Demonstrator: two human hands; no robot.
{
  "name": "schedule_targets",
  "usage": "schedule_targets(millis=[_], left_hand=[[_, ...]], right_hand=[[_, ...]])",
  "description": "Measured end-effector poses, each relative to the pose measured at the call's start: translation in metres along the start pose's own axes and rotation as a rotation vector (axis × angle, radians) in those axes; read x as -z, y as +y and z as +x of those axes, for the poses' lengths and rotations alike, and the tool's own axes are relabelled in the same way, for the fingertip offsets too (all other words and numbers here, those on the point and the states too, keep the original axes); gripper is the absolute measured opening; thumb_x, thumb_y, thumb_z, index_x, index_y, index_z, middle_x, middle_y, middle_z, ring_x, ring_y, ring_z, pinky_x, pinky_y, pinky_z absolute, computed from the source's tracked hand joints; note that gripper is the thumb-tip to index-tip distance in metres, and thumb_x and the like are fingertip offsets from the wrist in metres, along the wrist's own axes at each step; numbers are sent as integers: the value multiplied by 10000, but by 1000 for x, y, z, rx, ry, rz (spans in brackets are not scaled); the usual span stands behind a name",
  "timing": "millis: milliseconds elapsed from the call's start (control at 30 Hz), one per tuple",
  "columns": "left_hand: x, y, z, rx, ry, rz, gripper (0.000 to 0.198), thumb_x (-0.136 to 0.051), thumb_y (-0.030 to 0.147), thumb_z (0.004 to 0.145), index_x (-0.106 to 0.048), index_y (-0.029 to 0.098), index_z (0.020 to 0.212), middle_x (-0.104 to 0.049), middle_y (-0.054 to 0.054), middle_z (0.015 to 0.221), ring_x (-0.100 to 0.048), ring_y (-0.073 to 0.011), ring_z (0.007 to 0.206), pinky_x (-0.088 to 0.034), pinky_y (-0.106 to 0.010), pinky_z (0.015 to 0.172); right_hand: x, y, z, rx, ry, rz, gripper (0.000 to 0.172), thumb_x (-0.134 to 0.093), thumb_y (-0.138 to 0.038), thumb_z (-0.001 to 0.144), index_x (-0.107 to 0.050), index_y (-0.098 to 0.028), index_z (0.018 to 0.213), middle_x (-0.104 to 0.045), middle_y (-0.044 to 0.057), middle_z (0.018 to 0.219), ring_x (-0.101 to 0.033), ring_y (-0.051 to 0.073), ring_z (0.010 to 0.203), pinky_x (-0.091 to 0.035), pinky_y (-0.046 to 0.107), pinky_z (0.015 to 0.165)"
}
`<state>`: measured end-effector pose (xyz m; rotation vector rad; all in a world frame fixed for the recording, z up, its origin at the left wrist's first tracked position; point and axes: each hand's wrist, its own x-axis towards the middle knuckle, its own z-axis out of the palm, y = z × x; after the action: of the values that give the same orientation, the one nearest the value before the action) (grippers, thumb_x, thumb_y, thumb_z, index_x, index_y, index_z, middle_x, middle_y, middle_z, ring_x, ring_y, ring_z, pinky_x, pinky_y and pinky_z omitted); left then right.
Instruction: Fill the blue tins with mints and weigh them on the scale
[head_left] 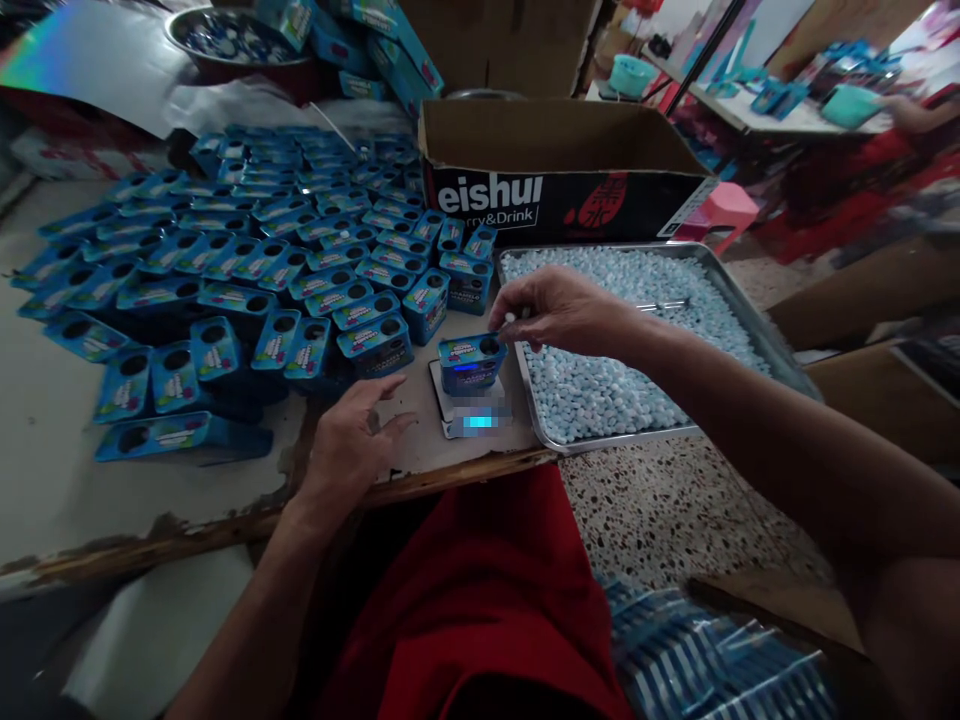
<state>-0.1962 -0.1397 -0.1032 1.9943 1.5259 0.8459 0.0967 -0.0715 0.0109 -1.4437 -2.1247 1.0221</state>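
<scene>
A blue candy box [470, 366] stands upright on a small digital scale [454, 412] with a lit display. Just above the box's right end, my right hand [551, 308] pinches a few small white candies [513, 317]. The forearm crosses over a metal tray [541, 432] full of pale blue and white candies [600, 395]. Left of the scale, my left hand [356, 432] hangs near the table edge, thumb and fingers apart, holding nothing. Many similar blue boxes [375, 340] with round dark holes on top stand packed together to its left.
A black cardboard carton [562, 205] stands behind the tray. At the back left are a bowl [236, 50] and stacked blue boxes [390, 50]. Blue packs [712, 655] lie low at the right. A person's arm [911, 112] shows at a far table [750, 110].
</scene>
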Motion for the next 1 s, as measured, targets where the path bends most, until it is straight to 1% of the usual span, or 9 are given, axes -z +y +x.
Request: schedule_targets(millis=[167,267,333,467,667,733,833,933,1000], left_hand=[[2,-7,1,-8,-20,-27,471,-697,414,887,-683,235,1322,-719,-82,1291,-701,-263,1129,-586,-386,976],[6,-13,-1,-6,-24,-7,466,-697,404,888,-677,241,1324,-722,-78,1275,-702,-261,1127,-589,-380,967],[7,-17,-2,-5,-19,-1,458,-699,396,888,-676,249,1322,-721,-73,1269,-707,-255,1110,-586,-381,984],[9,-20,-2,-9,-13,-3,455,-693,383,889,-671,258,1327,-718,-65,1266,-707,-246,1098,-575,-385,1015],[9,-12,-2,2,-4,-26,466,-705,405,888,-672,251,1326,-715,-69,1271,-694,-257,1132,-581,-381,994],[9,-9,-3,9,-20,-24,472,-705,404,884,-673,241,1327,-710,-74,1293,-688,-261,1157,-576,-381,1000],[8,-8,-4,7,-35,-21,475,-696,401,883,-675,227,1325,-703,-79,1322,-679,-266,1187,-574,-373,992],[6,-9,-4,1,-30,-18,457,-690,385,888,-684,227,1317,-710,-74,1312,-683,-262,1183,-576,-364,983],[5,-9,-3,-4,-19,-10,454,-694,378,890,-686,231,1320,-714,-70,1305,-688,-259,1170,-579,-358,979]], right_hand=[[-6,-10,5,11,-40,-122,95,-800,-254,814,-804,-180,874,-617,-25,690,-533,107,611,-371,262,602],[-8,-9,7,-11,-84,-142,91,-804,-199,785,-804,-181,874,-629,-22,716,-550,116,639,-381,270,627],[-8,-9,8,-14,-102,-152,141,-812,-163,757,-810,-187,896,-650,-16,741,-567,128,664,-392,273,636],[-6,-11,7,11,-35,-210,186,-762,-110,762,-817,-196,918,-681,-1,759,-592,150,699,-420,280,662],[-14,-21,-1,-2,53,-154,189,-635,-102,894,-807,-167,940,-703,15,751,-626,142,643,-449,269,651],[-20,-23,-4,53,96,-228,194,-614,-131,940,-804,-164,961,-722,26,797,-642,144,674,-450,267,670],[-28,-28,-9,112,122,-457,238,-565,-124,980,-801,-147,979,-746,62,864,-672,175,782,-444,282,723],[-34,-32,-11,113,75,-673,263,-531,-99,992,-792,-131,980,-753,98,919,-679,199,833,-426,296,722],[-36,-32,-11,129,50,-746,264,-525,-87,993,-785,-129,1000,-751,107,952,-678,202,840,-416,298,707]])
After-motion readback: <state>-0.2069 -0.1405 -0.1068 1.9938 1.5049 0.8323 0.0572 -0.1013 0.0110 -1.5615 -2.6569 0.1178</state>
